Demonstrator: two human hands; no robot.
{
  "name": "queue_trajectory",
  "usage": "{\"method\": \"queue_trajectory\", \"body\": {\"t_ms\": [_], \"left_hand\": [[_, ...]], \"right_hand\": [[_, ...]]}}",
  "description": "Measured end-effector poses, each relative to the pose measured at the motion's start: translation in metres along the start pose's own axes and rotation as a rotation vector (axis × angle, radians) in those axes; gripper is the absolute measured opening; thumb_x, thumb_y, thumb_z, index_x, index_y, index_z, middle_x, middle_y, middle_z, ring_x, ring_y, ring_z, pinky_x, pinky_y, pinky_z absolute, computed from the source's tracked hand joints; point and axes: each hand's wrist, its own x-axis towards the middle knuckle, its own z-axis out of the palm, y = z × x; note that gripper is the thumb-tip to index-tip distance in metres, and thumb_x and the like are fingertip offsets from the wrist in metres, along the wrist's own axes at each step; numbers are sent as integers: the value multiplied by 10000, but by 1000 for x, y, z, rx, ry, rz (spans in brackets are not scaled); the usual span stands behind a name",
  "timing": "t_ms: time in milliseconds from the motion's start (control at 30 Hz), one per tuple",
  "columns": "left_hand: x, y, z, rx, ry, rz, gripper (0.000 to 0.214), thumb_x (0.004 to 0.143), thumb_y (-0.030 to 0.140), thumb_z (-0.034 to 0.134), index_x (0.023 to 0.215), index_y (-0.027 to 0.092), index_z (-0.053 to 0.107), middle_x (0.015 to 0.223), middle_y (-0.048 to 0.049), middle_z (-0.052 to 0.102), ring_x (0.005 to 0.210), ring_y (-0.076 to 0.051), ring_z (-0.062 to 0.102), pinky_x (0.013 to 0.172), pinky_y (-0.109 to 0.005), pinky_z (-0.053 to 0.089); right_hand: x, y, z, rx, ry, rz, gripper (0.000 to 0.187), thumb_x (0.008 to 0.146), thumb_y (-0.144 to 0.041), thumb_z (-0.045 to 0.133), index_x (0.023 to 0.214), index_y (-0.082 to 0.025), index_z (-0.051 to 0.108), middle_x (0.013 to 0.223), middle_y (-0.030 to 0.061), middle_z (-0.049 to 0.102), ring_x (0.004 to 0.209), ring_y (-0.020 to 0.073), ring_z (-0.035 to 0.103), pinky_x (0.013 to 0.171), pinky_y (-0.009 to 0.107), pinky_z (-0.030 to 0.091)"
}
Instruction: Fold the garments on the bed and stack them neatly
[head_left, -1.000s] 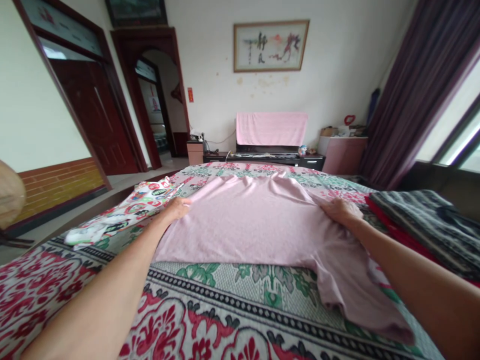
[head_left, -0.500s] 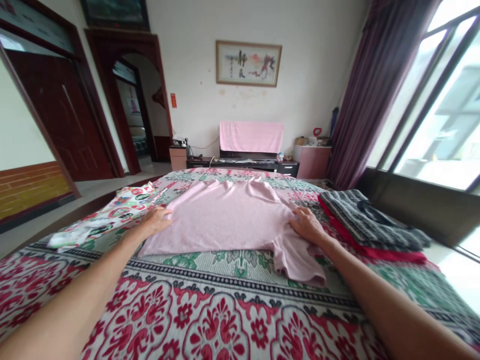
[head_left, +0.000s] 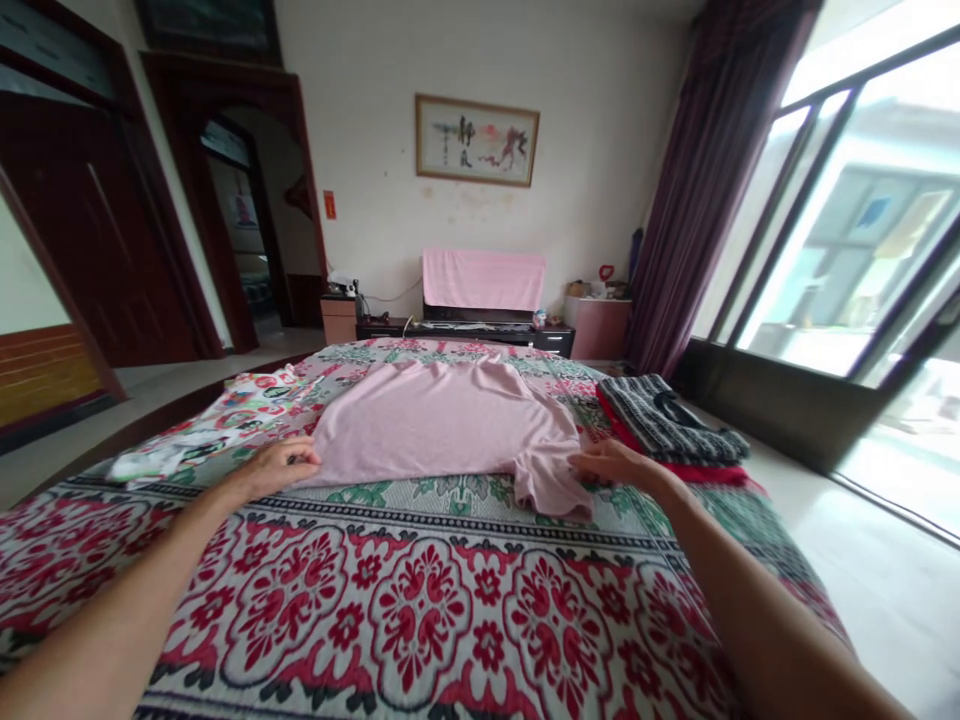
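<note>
Shirt (head_left: 427, 425) of pale pink cloth lies in the middle of a patterned cover (head_left: 420, 615), spread between the left hand (head_left: 279, 466) and the right hand (head_left: 613, 462), which stand well apart at its two sides. Thumb and fingers of the left look pinched on the near left edge; the right has its fingertips at the edge of what seems a short sleeve (head_left: 556, 490), though I cannot tell whether they grip. Such wide spacing probably serves to draw the fabric flat, and a printed white garment (head_left: 236, 415) on the left and a striped dark garment (head_left: 645, 408) over red cloth (head_left: 716, 476) on the right seem set aside to give it room. The shirt looks plain and soft, fairly smooth at its centre, rippled along the far edge, bunched around the sleeve, with a nearly straight near edge
</note>
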Motion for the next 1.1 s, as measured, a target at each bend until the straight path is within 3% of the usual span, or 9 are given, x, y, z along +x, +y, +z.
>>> {"method": "queue_trajectory", "body": {"t_ms": [100,200,333,467,600,700,767,933,1100], "left_hand": [[0,1,2,19,9,10,93,645,244,674,719,221,725,1225,-40,655,1179,-244,561,1013,-267,392],[-1,4,1,22,1,36,105,633,277,669,712,226,716,1166,-35,684,1192,-256,556,1012,-281,403],[-6,8,-3,28,-39,60,295,634,429,591,779,201,710,1286,-113,610,1214,-275,540,1039,-325,390],[-8,11,-5,60,-55,59,376,640,480,541,812,185,699,1336,-146,564,1225,-276,529,1062,-338,364],[-9,9,-8,52,-112,73,455,646,532,557,870,166,709,1368,-172,529,1285,-296,470,1079,-344,342],[-9,5,-10,21,-148,67,525,642,573,586,933,155,713,1430,-179,461,1319,-312,427,1094,-365,322],[-10,3,-10,19,-162,70,525,661,571,588,956,153,710,1446,-176,442,1336,-312,404,1101,-374,309],[-11,6,-14,29,-205,59,510,671,533,591,995,154,698,1474,-169,404,1352,-311,381,1100,-377,303],[-17,15,-29,47,-306,56,492,678,513,597,1022,176,694,1500,-119,378,1349,-294,389,1096,-361,307]], "right_hand": [[-16,-21,-6,-41,-213,147,340,676,-479,672,580,-156,624,557,44,620,497,131,549,462,238,465],[-22,-37,-5,-148,-313,146,283,662,-406,695,565,-150,622,499,25,593,479,115,554,475,221,478],[-22,-41,-2,-160,-469,194,229,622,-330,718,569,-128,625,451,-1,556,451,97,539,462,195,461],[-23,-37,-12,-247,-452,275,266,603,-362,728,553,-127,614,455,7,557,441,108,524,440,213,440],[-26,-52,-14,-366,-232,51,197,649,-330,672,640,-134,651,539,24,611,502,120,544,480,218,415],[-28,-74,4,-361,-92,-283,212,694,-349,636,764,-159,695,689,30,674,614,125,570,550,213,397],[-28,-86,22,-372,-72,-384,291,672,-404,662,849,-179,717,780,37,699,678,146,588,589,224,404],[-22,-90,49,-374,-132,-478,290,658,-218,590,897,-195,754,832,35,724,759,162,626,672,220,427],[-23,-87,43,-314,-301,-413,349,645,-205,576,940,-228,762,865,-6,735,786,155,647,691,208,446]]}}
